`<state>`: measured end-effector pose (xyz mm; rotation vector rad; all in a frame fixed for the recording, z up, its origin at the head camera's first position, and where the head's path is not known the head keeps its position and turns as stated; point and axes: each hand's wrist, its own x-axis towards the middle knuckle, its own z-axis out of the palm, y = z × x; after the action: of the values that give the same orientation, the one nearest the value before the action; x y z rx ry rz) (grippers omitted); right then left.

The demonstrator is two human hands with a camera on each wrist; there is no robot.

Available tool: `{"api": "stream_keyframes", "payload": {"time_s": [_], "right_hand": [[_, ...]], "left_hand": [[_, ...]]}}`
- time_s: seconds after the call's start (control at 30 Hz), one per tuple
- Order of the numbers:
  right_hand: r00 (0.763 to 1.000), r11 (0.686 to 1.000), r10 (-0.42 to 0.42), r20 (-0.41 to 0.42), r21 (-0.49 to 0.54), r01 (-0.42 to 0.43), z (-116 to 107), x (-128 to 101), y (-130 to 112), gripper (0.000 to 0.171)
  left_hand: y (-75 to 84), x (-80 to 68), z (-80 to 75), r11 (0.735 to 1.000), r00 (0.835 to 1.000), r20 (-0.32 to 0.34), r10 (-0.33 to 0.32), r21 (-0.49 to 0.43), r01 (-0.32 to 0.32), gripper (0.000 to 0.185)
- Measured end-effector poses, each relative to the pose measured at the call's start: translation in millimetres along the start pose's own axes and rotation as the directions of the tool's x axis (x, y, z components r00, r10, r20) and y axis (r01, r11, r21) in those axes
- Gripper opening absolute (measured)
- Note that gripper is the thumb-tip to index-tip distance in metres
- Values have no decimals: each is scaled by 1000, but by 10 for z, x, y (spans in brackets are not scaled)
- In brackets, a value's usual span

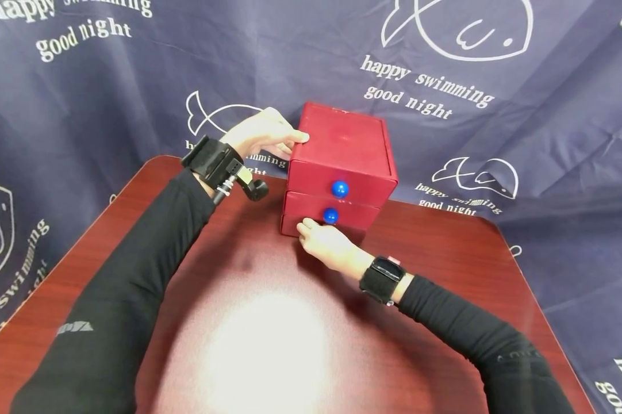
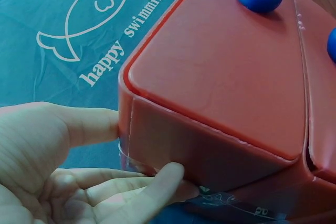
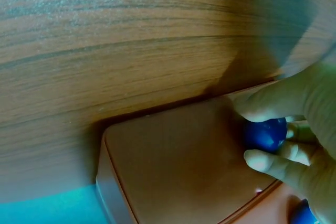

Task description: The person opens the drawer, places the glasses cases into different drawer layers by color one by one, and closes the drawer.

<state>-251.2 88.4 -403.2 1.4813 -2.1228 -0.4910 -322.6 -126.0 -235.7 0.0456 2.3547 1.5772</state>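
Note:
A red drawer box (image 1: 342, 141) with blue round knobs stands near the back of the table. My left hand (image 1: 265, 133) is at its left side, thumb at the top edge. In the left wrist view the fingers (image 2: 163, 184) lie against the side panel, well apart from the thumb. Low at the front, my right hand (image 1: 329, 244) pinches the lowest knob (image 3: 265, 134) between thumb and fingers. That knob is hidden in the head view. The top knob (image 1: 340, 188) and middle knob (image 1: 330, 215) show above this hand.
The brown wooden table (image 1: 435, 259) carries a bright glare spot at its front middle. A dark blue curtain (image 1: 311, 52) with white fish and lettering hangs close behind the box and along both sides.

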Motion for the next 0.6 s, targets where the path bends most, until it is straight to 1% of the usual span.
{"api": "stream_keyframes", "payload": {"time_s": [0.1,0.3,0.43,0.6], "right_hand": [[1000,1000,13,-7,-4,-13,3,-10,-10,18],[1000,1000,23,-9,8,-23,8,-16,-20,18],[999,999,34,-3,7,-34,6,-13,-18,20],[999,999,36,-1,16,-36,19,-16,-17,19]], "left_hand": [[-5,4,6,1000,1000,3,13,-3,-13,40],[-2,2,5,1000,1000,6,-9,9,9,42],[-4,8,2,1000,1000,-3,6,17,-6,42],[-5,-1,9,1000,1000,1,6,-15,-6,39]]}}
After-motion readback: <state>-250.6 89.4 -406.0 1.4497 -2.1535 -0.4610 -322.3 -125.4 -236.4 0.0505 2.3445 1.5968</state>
